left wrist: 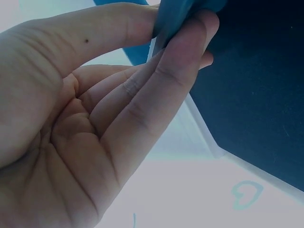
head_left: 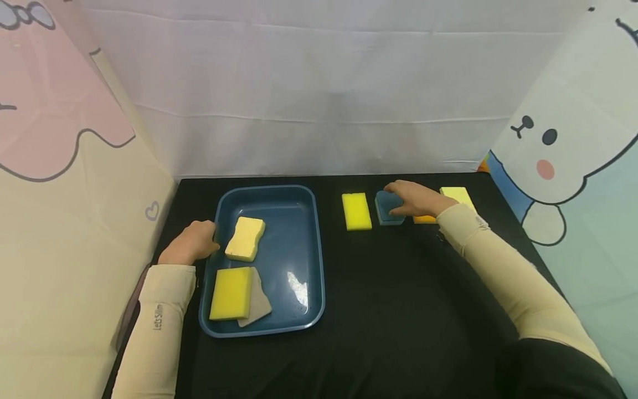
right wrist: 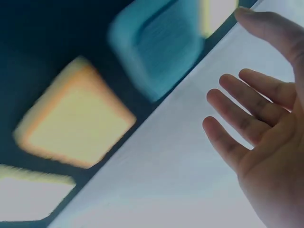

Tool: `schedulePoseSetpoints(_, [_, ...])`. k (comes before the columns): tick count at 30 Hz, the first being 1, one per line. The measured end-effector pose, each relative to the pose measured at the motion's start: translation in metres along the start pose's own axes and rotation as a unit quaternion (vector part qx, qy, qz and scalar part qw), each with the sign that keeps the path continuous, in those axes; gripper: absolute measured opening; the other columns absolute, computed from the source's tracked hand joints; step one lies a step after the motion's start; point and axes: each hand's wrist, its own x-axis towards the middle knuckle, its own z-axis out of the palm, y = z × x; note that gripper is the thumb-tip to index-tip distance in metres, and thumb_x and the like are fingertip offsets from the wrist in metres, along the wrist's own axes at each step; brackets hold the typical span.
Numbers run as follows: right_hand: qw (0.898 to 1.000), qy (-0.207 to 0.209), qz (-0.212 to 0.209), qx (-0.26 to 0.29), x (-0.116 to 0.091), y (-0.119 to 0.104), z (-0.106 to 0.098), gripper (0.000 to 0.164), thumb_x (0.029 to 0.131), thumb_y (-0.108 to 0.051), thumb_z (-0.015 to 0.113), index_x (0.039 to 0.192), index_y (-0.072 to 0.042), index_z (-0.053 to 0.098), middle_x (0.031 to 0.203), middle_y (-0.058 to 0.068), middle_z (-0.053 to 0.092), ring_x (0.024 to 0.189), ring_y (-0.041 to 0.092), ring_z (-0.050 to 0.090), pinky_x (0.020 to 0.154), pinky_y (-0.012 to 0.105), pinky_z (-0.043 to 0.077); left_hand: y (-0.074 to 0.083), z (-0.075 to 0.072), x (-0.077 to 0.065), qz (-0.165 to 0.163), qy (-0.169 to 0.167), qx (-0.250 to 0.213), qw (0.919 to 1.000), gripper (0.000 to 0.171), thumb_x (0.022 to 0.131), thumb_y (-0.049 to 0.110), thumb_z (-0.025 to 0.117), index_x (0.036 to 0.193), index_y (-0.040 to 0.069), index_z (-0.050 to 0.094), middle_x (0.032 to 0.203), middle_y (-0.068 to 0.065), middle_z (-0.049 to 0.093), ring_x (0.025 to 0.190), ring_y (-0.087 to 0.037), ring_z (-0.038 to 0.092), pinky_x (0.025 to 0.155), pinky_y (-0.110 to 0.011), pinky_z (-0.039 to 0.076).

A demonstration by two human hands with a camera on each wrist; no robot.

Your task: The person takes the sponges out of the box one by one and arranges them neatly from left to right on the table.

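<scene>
My left hand (head_left: 191,244) pinches the left rim of a blue rectangular tray (head_left: 304,260), thumb on one side of the edge and fingers on the other. Inside the tray lie a pale yellow wavy-sided sponge (head_left: 245,238) and a bright yellow sponge (head_left: 231,293), which overlaps a flat grey piece (head_left: 259,302). My right hand (head_left: 416,198) is over a blue rounded-square block (head_left: 386,202) at the back of the table, partly covering it. In the right wrist view the right hand (right wrist: 266,118) shows spread fingers holding nothing, with the blue block (right wrist: 164,47) beside it.
A yellow sponge (head_left: 356,211) lies between tray and blue block. Right of the block are an orange-edged sponge (head_left: 423,220), partly hidden by the right arm, and a pale yellow sponge (head_left: 458,195). Printed curtains (head_left: 329,83) enclose the black table (head_left: 379,310) at back and sides.
</scene>
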Motion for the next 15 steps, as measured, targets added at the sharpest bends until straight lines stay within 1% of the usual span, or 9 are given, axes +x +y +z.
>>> schedulePoseSetpoints(4, [0.998, -0.006, -0.053, -0.024, 0.014, -0.041, 0.001, 0.066, 0.091, -0.023, 0.075, 0.143, 0.004, 0.044, 0.14, 0.023, 0.048, 0.126, 0.039, 0.049, 0.102, 0.052, 0.041, -0.001, 0.001, 0.0, 0.003, 0.001, -0.005, 1.0, 0.01, 0.092, 0.001, 0.065, 0.099, -0.006, 0.063, 0.075, -0.012, 0.059, 0.067, -0.026, 0.058, 0.062, -0.035, 0.05])
schedulePoseSetpoints(9, [0.992, -0.005, -0.114, -0.054, 0.031, -0.092, 0.007, 0.068, 0.09, -0.026, 0.076, 0.144, 0.001, 0.045, 0.141, 0.02, 0.049, 0.126, 0.035, 0.05, 0.104, 0.048, 0.04, -0.003, 0.001, 0.0, 0.006, 0.002, -0.007, 1.0, 0.012, 0.092, 0.001, 0.065, 0.1, -0.007, 0.064, 0.075, -0.012, 0.059, 0.066, -0.026, 0.058, 0.062, -0.035, 0.051])
schedulePoseSetpoints(13, [0.982, -0.009, -0.169, -0.078, 0.044, -0.13, 0.012, 0.069, 0.09, -0.029, 0.077, 0.143, 0.001, 0.046, 0.14, 0.018, 0.051, 0.127, 0.031, 0.05, 0.106, 0.043, 0.04, -0.003, 0.001, 0.0, 0.003, 0.002, -0.007, 1.0, 0.013, 0.092, 0.002, 0.066, 0.101, -0.007, 0.064, 0.075, -0.012, 0.059, 0.067, -0.026, 0.058, 0.061, -0.035, 0.05])
schedulePoseSetpoints(15, [0.976, -0.01, -0.195, -0.097, 0.05, -0.15, 0.015, 0.07, 0.089, -0.032, 0.077, 0.142, 0.002, 0.047, 0.137, 0.016, 0.053, 0.124, 0.029, 0.052, 0.104, 0.04, 0.042, -0.002, 0.001, 0.0, -0.002, 0.001, -0.007, 1.0, 0.013, 0.092, 0.002, 0.066, 0.101, -0.007, 0.064, 0.075, -0.012, 0.059, 0.067, -0.026, 0.058, 0.061, -0.034, 0.049])
